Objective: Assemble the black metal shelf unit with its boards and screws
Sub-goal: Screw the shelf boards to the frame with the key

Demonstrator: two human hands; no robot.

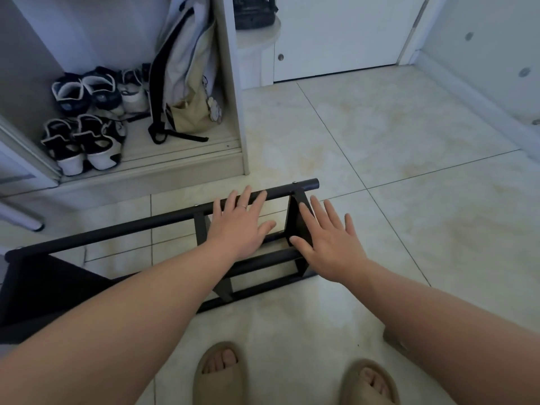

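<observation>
Both hands reach over the black metal tube shelf frame [146,226] lying on the pale tiled floor [380,159]. The left hand [241,226] and right hand [330,244] have fingers straight and spread, grasping nothing. Whether they touch the frame cannot be told.

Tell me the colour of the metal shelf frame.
Black; the shelf frame shows best in the head view.

Left hand [242,229]: a thin pale ring [244,205] is worn on one finger.
Right hand [330,244]: seen bare.
Forearms [117,317]: both are seen bare up to the near edge.
Left slipper [217,375]: a khaki open-toed slide with a thick, rounded strap; bare toes are shown.
Right slipper [369,384]: matched in colour and shape.
</observation>
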